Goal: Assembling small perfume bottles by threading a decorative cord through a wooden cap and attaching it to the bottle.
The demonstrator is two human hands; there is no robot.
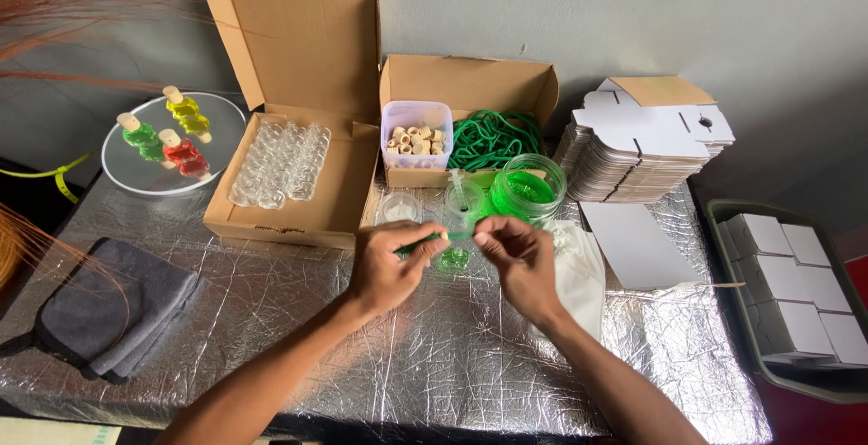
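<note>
- Your left hand (389,264) and right hand (520,260) are close together, each pinching an end of a short green cord (440,238) stretched between the fingertips, held just above a small bottle of green liquid (454,260) on the silver foil table cover (380,364).
- The bottle looks light and narrow; a tug on the cord or a brush from your knuckles could tip it and spill dye across the foil.
- Just behind your fingers stand an open jar of green liquid (526,189), a syringe (462,194) and a small clear cup (399,207); reaching forward carelessly could knock them over.
- A white cloth (579,273) lies by your right wrist and would stain if anything spills.
- Further back: a box of green cords (493,137), a tub of corks (416,137), a box of empty clear bottles (280,163).
- To the sides: three filled bottles on a round plate (172,142), flat white cartons (633,142), a tray of folded white boxes (791,296), a grey cloth (113,305).
</note>
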